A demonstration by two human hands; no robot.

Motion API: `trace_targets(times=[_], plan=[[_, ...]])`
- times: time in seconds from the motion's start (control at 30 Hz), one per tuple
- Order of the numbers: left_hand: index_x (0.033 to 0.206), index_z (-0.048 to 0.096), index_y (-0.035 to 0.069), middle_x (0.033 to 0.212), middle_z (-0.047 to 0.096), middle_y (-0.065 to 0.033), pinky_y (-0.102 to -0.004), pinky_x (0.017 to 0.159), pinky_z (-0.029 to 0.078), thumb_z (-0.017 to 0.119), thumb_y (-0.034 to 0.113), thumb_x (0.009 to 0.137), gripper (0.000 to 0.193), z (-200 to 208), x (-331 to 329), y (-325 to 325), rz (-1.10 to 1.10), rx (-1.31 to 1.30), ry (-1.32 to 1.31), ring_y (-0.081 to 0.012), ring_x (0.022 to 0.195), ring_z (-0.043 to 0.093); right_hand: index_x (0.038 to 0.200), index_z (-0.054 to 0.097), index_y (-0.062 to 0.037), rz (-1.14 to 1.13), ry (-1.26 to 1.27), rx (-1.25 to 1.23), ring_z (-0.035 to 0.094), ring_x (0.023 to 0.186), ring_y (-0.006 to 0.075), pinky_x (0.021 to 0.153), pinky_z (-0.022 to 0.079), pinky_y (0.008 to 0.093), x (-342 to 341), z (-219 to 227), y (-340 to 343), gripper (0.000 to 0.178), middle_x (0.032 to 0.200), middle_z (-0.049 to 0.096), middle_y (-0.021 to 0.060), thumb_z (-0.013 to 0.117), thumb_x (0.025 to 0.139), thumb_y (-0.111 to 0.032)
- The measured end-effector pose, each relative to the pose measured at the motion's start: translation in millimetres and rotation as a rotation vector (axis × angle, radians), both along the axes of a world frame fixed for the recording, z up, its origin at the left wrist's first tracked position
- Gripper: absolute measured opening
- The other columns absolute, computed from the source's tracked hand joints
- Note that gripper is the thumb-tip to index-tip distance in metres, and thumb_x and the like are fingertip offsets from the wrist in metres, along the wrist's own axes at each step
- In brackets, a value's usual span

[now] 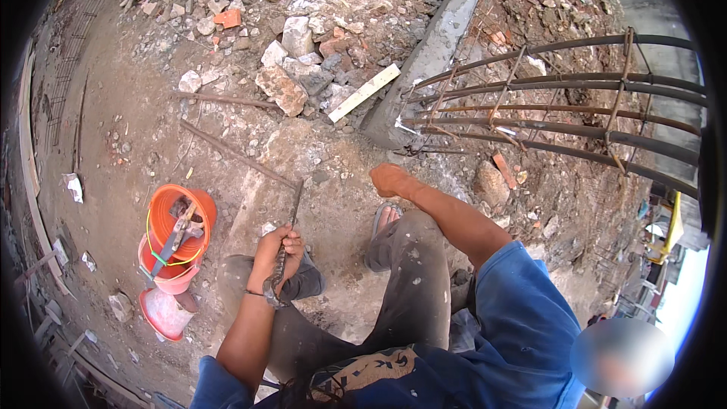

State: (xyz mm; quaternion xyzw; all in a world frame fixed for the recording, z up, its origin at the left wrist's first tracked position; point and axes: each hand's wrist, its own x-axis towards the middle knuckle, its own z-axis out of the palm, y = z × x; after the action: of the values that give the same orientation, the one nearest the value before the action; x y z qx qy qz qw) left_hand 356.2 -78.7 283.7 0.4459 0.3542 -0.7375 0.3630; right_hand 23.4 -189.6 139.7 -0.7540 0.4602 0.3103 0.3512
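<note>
My left hand (282, 251) is closed around a dark metal rod (297, 204), held in front of my left knee. The rod's upper end shows above my fist, close to the end of a rusty bar (235, 153) lying on the dirt. My right arm reaches forward, and my right hand (390, 179) is closed just short of the concrete beam's end (386, 130). What its fingers hold, if anything, is hidden. From the beam, a cage of steel reinforcing bars (560, 125) stretches to the right, tied with bent stirrups.
To my left stand an orange bucket (206, 208) with a trowel (180, 231) in it, and a red-rimmed bucket (168, 318) on its side. Rubble (299, 34) and a pale wood strip (365, 93) lie ahead. A second rusty bar (227, 99) lies on the ground.
</note>
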Motion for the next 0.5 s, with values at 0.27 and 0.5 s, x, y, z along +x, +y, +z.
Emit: trace_targets(times=[0.27,0.5], plan=[[0.104,0.048,0.006,0.076,0.052,-0.0037,-0.0212,0.044,0.038,0.051,0.007,0.103,0.003,154.4,65.3,111.7,0.366,-0.152,0.074,-0.0085,0.058,0.045,0.078,0.072,-0.0006,-0.628,-0.344,-0.416,0.070,0.085,0.0450,0.077,0.055,0.0504,168.8,224.7,-37.5,0.014,0.082,0.069,0.0286,0.063,0.068,-0.007],[0.101,0.047,0.010,0.075,0.051,-0.0027,-0.0227,0.046,0.036,0.052,0.005,0.101,0.007,324.6,139.5,223.2,0.362,-0.104,-0.057,-0.0090,0.059,0.045,0.155,0.037,-0.0110,-0.615,-0.741,-0.408,0.044,0.138,0.0433,0.102,0.043,0.0429,211.9,370.7,-138.8,0.083,0.156,0.031,0.0330,0.058,0.075,0.000]])
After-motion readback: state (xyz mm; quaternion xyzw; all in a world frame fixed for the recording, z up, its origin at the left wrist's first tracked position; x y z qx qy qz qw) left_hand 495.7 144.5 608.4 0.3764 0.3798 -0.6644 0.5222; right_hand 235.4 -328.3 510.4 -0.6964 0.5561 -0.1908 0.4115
